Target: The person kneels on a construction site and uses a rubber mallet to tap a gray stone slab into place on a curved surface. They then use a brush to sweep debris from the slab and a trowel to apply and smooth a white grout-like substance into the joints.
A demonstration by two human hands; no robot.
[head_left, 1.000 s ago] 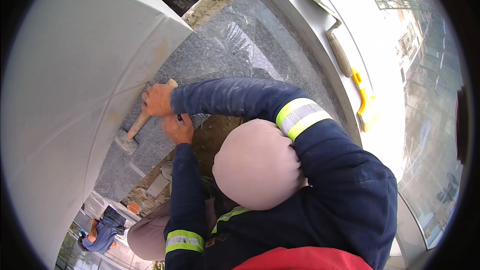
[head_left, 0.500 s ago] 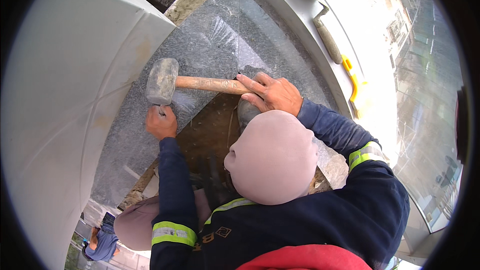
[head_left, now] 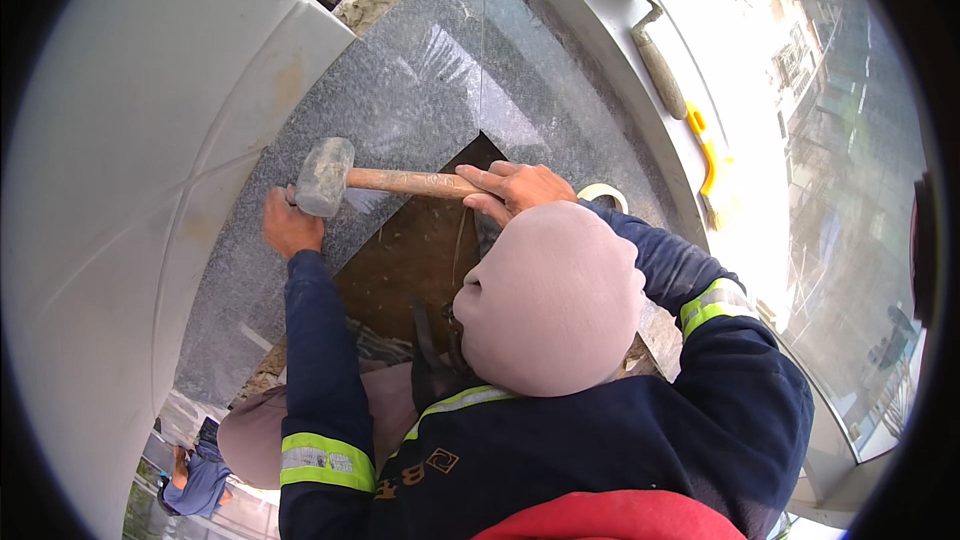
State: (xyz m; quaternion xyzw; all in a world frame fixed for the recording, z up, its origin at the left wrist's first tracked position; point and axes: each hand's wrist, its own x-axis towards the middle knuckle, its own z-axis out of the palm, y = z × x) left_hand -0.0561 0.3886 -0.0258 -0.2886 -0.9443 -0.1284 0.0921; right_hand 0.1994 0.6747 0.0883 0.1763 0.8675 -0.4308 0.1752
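Note:
My right hand [head_left: 518,190] is closed round the end of the wooden handle of a mallet [head_left: 325,177] with a thick, worn grey head. The handle lies almost level, its head to the left. Right beside that head is my left hand [head_left: 293,223], fingers pinched together over the grey speckled stone slab [head_left: 390,90]. Something small and dark may show at the fingertips, but I cannot make it out. Below the handle, a brown surface [head_left: 400,260] shows in the angular gap between the slabs. My bent knee [head_left: 550,300] in pinkish trousers hides part of it.
A trowel [head_left: 658,68] and a yellow-handled brush [head_left: 704,155] lie on the white ledge at right. A pale ring, like a tape roll [head_left: 603,196], shows behind my right forearm. A large white curved panel [head_left: 130,140] borders the left. Another person [head_left: 195,475] is at lower left.
The mallet head has dropped slightly, and its handle and my right hand have shifted left. My left hand has moved left and up, from under the head to beside it. The pale ring has come into view.

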